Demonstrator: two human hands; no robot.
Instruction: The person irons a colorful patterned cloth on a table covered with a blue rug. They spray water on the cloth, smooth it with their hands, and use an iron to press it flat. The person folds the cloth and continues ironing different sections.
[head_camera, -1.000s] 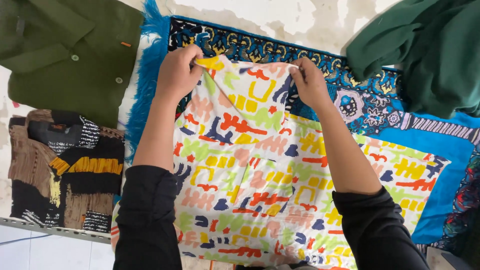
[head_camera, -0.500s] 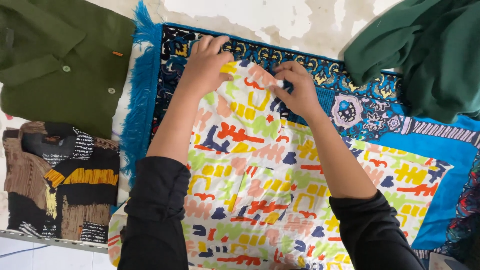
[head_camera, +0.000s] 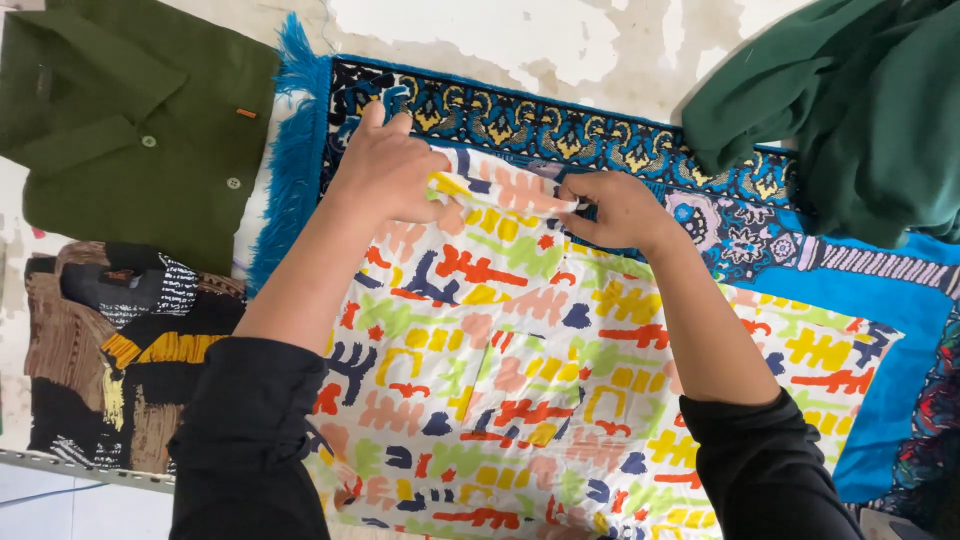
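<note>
1. A blue patterned rug (head_camera: 640, 140) with a fringed left edge lies spread over a pale, patchy surface and carries most of the other things.
2. A white shirt (head_camera: 520, 400) printed with bright red, yellow, green, pink and navy shapes lies flat on the rug, filling the middle and lower part of the view; a chest pocket shows near its centre.
3. A dark green garment (head_camera: 860, 110) lies bunched at the upper right, overlapping the rug's far corner.
4. An olive green buttoned shirt (head_camera: 130, 120) lies at the upper left, just beside the rug's fringe.
5. A folded brown, black and yellow patterned garment (head_camera: 110, 360) lies at the lower left, below the olive shirt.
6. The left hand (head_camera: 385, 170), in a black sleeve, is closed on the top edge of the printed shirt, fingers curled over the cloth.
7. The right hand (head_camera: 620, 210), also in a black sleeve, pinches the same top edge between thumb and fingers, near the left hand.
</note>
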